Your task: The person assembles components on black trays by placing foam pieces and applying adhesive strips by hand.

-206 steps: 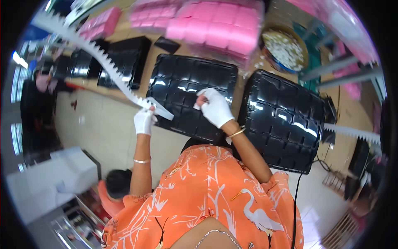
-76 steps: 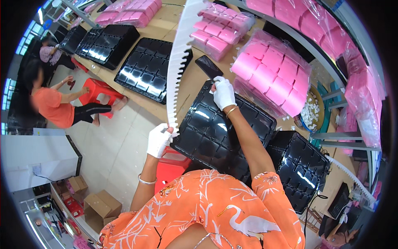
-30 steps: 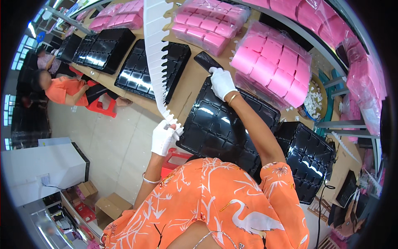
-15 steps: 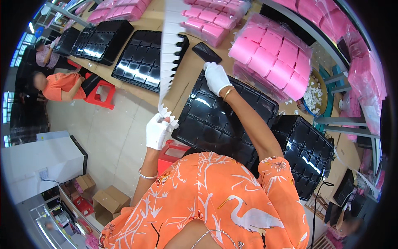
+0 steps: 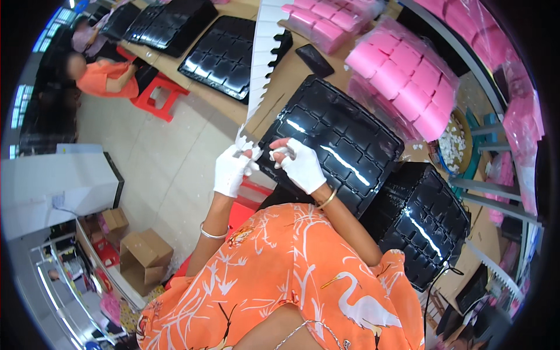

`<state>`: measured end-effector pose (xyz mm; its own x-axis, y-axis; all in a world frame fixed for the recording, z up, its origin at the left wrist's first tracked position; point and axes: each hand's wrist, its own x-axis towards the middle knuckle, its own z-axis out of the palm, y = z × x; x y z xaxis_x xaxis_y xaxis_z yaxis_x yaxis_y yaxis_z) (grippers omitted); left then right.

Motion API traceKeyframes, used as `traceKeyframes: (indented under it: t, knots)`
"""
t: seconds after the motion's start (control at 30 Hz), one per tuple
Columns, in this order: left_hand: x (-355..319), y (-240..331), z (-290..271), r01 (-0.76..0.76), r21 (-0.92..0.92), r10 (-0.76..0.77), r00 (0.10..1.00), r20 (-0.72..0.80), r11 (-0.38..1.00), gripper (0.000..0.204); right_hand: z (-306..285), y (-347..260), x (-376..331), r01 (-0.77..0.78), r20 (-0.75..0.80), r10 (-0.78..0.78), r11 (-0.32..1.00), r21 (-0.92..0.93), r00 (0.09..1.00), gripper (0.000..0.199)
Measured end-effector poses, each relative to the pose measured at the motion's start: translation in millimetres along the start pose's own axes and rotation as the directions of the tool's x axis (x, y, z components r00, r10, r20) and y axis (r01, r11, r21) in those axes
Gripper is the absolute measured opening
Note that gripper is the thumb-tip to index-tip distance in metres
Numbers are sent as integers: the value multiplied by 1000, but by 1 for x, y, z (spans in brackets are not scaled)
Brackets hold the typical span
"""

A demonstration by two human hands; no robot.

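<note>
My left hand (image 5: 232, 169), in a white glove, pinches the near end of a long white notched strip (image 5: 261, 64) that runs up and away over the table. Close beside it on the right, my gloved right hand (image 5: 301, 164) has its fingers curled at the strip's end, thumb and forefinger together; whether it grips the strip is unclear. Both hands hover over the near corner of a glossy black compartment tray (image 5: 338, 140) on the wooden table (image 5: 286, 76).
More black trays lie at the left (image 5: 230, 52) and right (image 5: 429, 224). Bagged pink blocks (image 5: 408, 76) are stacked behind. A small black flat object (image 5: 315, 60) lies on the table. A seated person in orange (image 5: 102, 79) and a red stool (image 5: 160, 96) are on the left; cardboard boxes (image 5: 143, 256) stand on the floor.
My right hand came back from the far side of the tray to meet my left hand at the strip's near end. The strip has swung slightly right.
</note>
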<state>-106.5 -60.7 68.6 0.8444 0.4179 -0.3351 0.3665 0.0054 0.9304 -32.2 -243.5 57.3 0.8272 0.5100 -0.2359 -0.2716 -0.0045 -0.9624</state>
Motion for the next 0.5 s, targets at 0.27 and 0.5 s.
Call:
traceKeyframes:
  t: [0.27, 0.5]
  knots:
    - [-28, -2, 2, 68, -138, -63, 997, 39, 988, 32, 14, 23, -24, 53, -20, -59, 977, -209, 998, 20]
    - [-47, 3, 2, 115, -51, -118, 992, -54, 992, 19, 31, 19, -40, 200, 9, -216, 883, -424, 976, 15]
